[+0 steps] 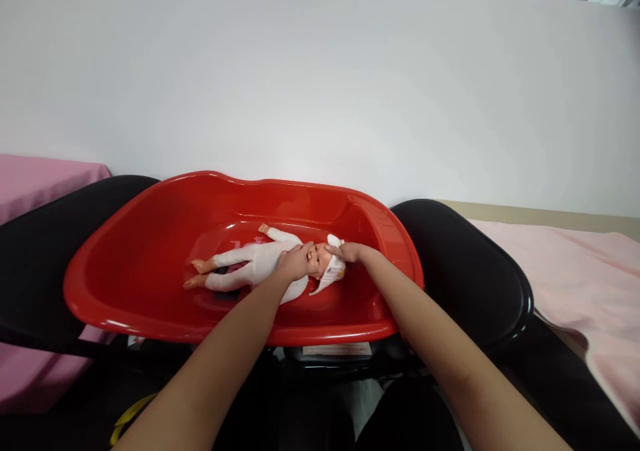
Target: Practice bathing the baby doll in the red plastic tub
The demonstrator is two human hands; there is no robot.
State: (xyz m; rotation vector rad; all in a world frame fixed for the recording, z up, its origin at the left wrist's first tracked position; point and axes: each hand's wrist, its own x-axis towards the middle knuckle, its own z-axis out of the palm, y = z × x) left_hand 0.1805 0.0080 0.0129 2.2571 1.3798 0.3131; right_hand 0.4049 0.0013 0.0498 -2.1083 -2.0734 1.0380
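Observation:
A baby doll in a white outfit lies on its back inside a red baby bathtub, with its bare feet pointing left. On its head is a white patterned cap with a loose flap hanging toward me. My left hand is closed at the doll's neck and chin, partly covering its upper chest. From the right, my right hand grips the cap at the top of the head, its thumb by the forehead. The far fingers of both hands are hidden.
The tub rests on black chairs; one black chair shows at the right and another black chair at the left. Pink cloth covers a surface on the left, pale pink cloth on the right. Behind stands a white wall.

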